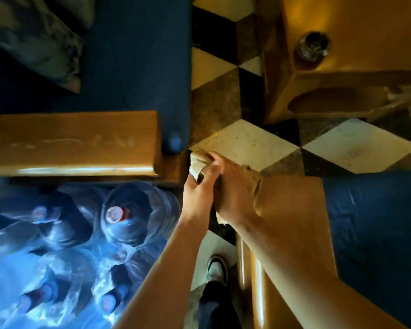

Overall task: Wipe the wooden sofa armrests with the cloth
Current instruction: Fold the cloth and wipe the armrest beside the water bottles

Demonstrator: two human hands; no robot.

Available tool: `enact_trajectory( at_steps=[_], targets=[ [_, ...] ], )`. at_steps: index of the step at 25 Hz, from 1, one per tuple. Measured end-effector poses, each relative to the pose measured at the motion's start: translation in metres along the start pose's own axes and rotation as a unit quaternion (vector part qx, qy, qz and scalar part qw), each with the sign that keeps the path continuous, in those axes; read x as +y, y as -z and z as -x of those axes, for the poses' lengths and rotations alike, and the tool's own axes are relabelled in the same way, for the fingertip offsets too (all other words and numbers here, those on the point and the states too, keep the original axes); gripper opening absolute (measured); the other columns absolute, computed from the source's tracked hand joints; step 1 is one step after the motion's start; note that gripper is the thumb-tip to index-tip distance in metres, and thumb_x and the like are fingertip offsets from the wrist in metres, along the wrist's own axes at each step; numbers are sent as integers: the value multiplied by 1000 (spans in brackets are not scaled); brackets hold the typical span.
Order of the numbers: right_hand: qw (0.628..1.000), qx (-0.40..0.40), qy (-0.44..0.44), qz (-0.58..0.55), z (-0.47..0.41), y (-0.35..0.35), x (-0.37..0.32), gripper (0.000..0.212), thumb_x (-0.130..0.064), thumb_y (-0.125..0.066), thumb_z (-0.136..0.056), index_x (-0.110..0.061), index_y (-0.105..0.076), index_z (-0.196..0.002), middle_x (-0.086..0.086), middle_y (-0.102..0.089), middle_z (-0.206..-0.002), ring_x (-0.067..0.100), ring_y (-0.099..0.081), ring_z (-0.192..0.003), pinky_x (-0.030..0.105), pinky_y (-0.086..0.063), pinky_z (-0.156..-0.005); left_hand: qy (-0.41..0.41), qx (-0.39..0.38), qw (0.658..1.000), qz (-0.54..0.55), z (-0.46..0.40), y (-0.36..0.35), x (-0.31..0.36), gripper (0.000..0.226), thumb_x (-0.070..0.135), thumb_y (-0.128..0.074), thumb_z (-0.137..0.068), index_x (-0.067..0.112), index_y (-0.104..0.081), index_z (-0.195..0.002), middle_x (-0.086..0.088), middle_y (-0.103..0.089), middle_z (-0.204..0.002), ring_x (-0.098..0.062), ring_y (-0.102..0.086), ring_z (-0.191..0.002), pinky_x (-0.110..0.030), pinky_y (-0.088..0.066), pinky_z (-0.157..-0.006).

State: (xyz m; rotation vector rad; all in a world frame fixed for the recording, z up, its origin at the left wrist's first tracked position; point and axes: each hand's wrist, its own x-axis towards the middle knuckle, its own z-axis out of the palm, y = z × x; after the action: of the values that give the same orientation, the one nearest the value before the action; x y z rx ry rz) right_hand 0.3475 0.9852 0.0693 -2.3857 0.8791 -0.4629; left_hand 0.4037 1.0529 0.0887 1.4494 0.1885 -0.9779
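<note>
Cloth (201, 163): a tan, crumpled rag, bunched between both hands in the gap between two wooden armrests, level with the front end of the left one and just off the front corner of the right one.
Left hand (197, 188): curled around the near side of the cloth, thumb and fingers closed on a rolled fold.
Right hand (233, 191): laid over the cloth from above, fingers gripping it; a flap of fabric shows past the wrist, against the right armrest's edge.
Left armrest (71, 143): a broad, glossy plank beside a dark blue seat cushion (133, 55); pale streaks run along its top, which may be dust or wipe marks, hard to tell in the blur.
Right armrest (292, 210): matte brown top, under the right forearm, with a rounded, shiny outer edge.
Progress: judged mid-task; the cloth looks to be regathered or refolded rather than pressed to wood, so neither armrest reads as finished.
Still to do: likely a full pass along each armrest top and its edges.
Surroundings: checkered floor tiles (244, 141) ahead, water bottles (116, 214) beside the left armrest's outer edge.
</note>
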Motion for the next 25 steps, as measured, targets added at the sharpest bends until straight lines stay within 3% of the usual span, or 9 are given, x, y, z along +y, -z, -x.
enact_trajectory(
  at_steps=[2,4,8,11,13,15,19,22,25],
  targets=[
    [990,-51,-54,-120,1,-5,-39,53,-39,-62,-95,-25,-52,-145,-1,-65,-137,11,-61,-124,29,-42,-115,-23,51,998,-14,8,20,19,45,48,-87,-65,32,-78,-106,3,-83,-100,-12,-78,-96,-25,-62,-78],
    [929,-160,-100,-317,1,-6,-71,67,-32,-64,-91,-25,-43,-154,1,-55,-148,14,-54,-136,42,-46,-116,-10,117,993,1,18,44,46,40,37,-82,-67,25,-78,-105,-2,-83,-95,-20,-79,-95,-38,-63,-87],
    [807,-224,-156,-524,-19,-1,-91,72,-26,-67,-86,-23,-43,-155,1,-52,-153,11,-53,-138,36,-45,-116,46,173,980,81,23,89,83,32,18,-72,-80,6,-75,-109,-23,-79,-105,-39,-74,-106,-56,-57,-99],
    [782,-223,-318,-487,-59,0,-89,33,-55,-59,-97,-36,-70,-121,-4,-68,-135,7,-67,-113,35,-55,-101,76,112,974,182,23,120,88,42,26,-69,-78,8,-78,-115,-25,-74,-121,-36,-71,-115,-53,-53,-106],
    [755,-363,-360,-411,-75,-3,-84,36,-74,-63,-83,-45,-80,-96,-13,-80,-106,5,-77,-85,24,-61,-67,82,28,971,224,23,136,89,28,26,-69,-76,19,-84,-98,-17,-79,-111,-31,-77,-103,-48,-60,-89],
    [729,-443,-358,-380,-82,-13,-82,48,-71,-77,-74,-36,-82,-106,-3,-82,-101,14,-80,-85,28,-61,-65,86,7,965,248,17,149,85,25,20,-72,-77,16,-84,-98,-18,-79,-109,-32,-78,-97,-47,-62,-78],
    [832,-348,-278,-330,-108,-33,-82,42,-34,-77,-93,-25,-67,-133,-3,-79,-115,18,-76,-104,36,-62,-86,54,130,983,115,-4,167,67,24,-8,-77,-80,9,-78,-97,-21,-79,-106,-40,-77,-97,-54,-64,-78],
    [919,-321,-127,-192,-131,-51,-83,24,-38,-68,-99,-37,-64,-123,-23,-71,-110,-8,-67,-104,13,-52,-84,4,202,979,28,-28,174,53,24,6,-81,-84,27,-73,-94,4,-82,-90,-24,-79,-90,-48,-65,-82],
    [937,-320,-32,-137,-165,-63,-90,27,-47,-63,-98,-31,-66,-120,-27,-69,-103,-18,-64,-99,1,-46,-75,-14,253,967,-15,-44,162,59,17,26,-77,-87,38,-68,-94,14,-80,-89,-7,-76,-86,-37,-62,-81]
  ],
)
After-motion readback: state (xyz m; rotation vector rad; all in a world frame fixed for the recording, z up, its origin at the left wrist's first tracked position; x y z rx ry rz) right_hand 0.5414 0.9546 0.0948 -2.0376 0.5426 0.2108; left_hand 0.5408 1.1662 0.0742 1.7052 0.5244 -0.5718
